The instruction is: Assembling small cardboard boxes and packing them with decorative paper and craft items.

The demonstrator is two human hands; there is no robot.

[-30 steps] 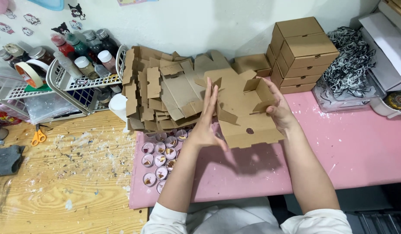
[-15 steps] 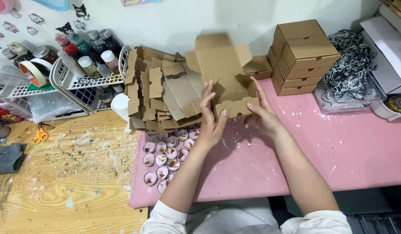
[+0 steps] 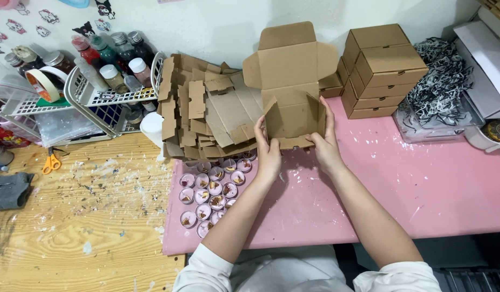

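1. Brown cardboard mailer box [image 3: 291, 86], half formed: our left hand [image 3: 269, 153] and right hand [image 3: 325, 147] each have fingers closed on a side wall, folding it upright. It stands on the pink table [image 3: 423, 189].
2. Lid flap open, front wall not tucked, as far as we can judge.
3. Done: stack of closed brown boxes [image 3: 382, 70]. Left: pile of flat cardboard blanks [image 3: 207, 111].
4. White wire basket [image 3: 107, 97] holds capped bottles. Small round candle cups [image 3: 209, 194] sit beside us.
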